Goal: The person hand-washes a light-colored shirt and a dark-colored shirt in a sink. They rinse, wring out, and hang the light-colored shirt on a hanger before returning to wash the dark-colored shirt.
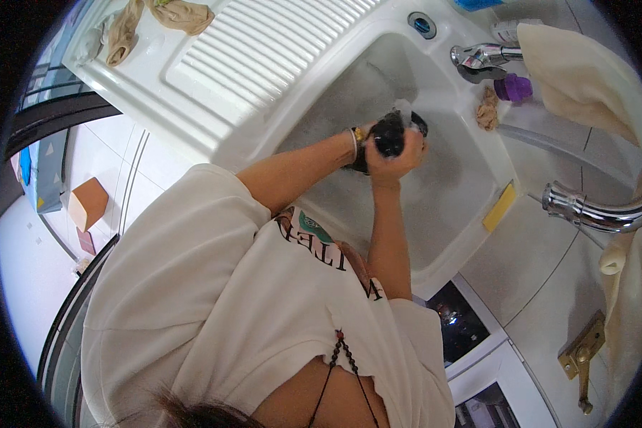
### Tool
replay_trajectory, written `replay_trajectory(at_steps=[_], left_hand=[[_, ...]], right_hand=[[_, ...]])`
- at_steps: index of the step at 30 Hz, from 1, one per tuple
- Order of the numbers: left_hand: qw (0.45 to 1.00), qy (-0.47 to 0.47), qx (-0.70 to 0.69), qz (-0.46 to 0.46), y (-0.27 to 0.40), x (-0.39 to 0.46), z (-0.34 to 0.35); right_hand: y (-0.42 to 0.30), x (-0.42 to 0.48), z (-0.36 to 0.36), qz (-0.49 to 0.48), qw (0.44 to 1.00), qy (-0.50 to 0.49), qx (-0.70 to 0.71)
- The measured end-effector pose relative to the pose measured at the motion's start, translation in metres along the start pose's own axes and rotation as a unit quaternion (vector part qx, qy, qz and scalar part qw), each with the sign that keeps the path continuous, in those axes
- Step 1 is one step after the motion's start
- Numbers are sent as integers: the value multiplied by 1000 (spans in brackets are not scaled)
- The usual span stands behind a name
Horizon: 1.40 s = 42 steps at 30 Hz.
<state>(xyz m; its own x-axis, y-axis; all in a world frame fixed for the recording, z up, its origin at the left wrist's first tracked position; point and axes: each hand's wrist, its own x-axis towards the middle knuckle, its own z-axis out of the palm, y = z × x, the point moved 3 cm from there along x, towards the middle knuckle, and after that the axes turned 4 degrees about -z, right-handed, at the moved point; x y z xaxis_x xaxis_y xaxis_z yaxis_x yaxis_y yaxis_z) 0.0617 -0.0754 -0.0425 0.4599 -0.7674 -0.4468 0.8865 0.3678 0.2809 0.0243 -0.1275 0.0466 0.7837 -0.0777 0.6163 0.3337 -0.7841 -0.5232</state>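
Observation:
A wet, dark bundle of black cloth (389,136) is bunched between my two hands above the basin of a white laundry sink (299,115). My right hand (398,165) is wrapped around its near side with the fingers curled. My left hand (370,142), with a bracelet at its wrist, grips the bundle from the left; most of its fingers are hidden by the cloth and the other hand. Some whitish foam or water (403,109) shows at the top of the bundle. Cloudy water (438,214) lies in the basin below.
A ribbed washboard (257,53) adjoins the basin, with tan socks (179,16) at its far left. Along the right rim are a chrome faucet (481,56), a purple cap (513,87), a crumpled tan cloth (487,108) and a yellow bar (498,207). A second chrome spout (594,211) juts in.

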Motion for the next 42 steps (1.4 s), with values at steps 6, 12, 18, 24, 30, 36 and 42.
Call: replay_trajectory(at_steps=[6, 12, 18, 24, 30, 36, 42], left_hand=[[882, 312, 349, -53, 27, -35, 29], [803, 420, 422, -29, 27, -6, -79], [546, 460, 697, 56, 25, -27, -34], [667, 434, 599, 92, 21, -13, -69], [962, 270, 30, -6, -8, 29, -84], [955, -119, -263, -72, -12, 2, -26], [986, -127, -103, -15, -13, 7, -4]], right_hand=[[94, -15, -20, 247, 965, -61, 61], [148, -57, -12, 410, 861, -139, -265], [99, -91, 45, 264, 829, -384, -310], [112, -64, 16, 516, 783, -222, -266], [61, -56, 31, 465, 850, -194, 153], [-36, -7, 3, 113, 987, -115, -18], [-20, 13, -3, 45, 993, 31, -100]])
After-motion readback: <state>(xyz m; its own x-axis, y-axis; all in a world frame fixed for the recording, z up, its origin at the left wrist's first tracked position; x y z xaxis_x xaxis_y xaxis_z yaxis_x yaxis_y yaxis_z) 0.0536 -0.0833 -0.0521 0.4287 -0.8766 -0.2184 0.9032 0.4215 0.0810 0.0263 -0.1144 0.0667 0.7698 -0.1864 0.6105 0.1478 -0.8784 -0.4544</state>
